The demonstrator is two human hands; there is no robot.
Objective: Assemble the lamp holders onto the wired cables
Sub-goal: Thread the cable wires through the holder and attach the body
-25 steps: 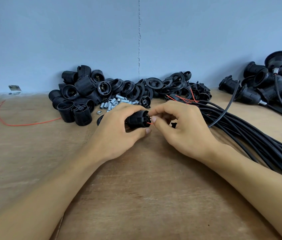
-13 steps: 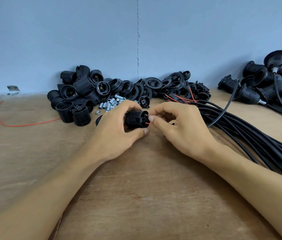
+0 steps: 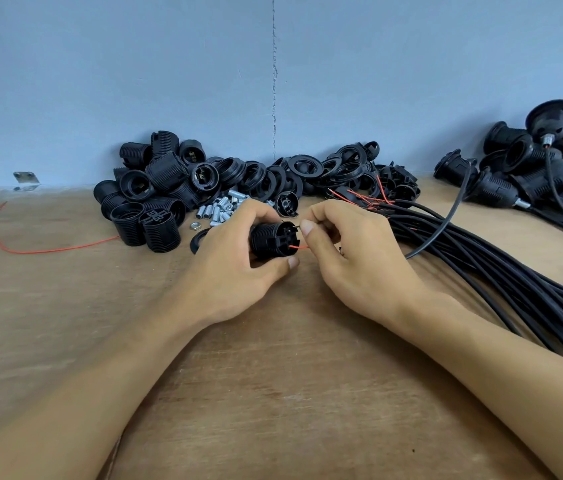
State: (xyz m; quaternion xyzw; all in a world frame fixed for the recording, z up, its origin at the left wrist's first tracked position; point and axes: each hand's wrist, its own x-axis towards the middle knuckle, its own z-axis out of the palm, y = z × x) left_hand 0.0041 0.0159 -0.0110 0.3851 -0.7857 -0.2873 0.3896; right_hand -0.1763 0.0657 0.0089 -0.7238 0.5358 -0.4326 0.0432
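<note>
Right now the left hand (image 3: pixel 238 268) grips the lamp holder (image 3: pixel 270 241) sideways, its end facing the right hand (image 3: pixel 349 258), which pinches the red wire (image 3: pixel 298 247).

A small assembly workshop is suggested by a bare plywood bench (image 3: pixel 273 393) set against a plain blue wall (image 3: pixel 134 64), on which heaps of black lamp holders (image 3: pixel 162 168), rings (image 3: pixel 307 166), small metal tubes (image 3: pixel 217 211), bundled cables (image 3: pixel 501 282) and finished wired holders (image 3: pixel 529 154) are piled.
</note>
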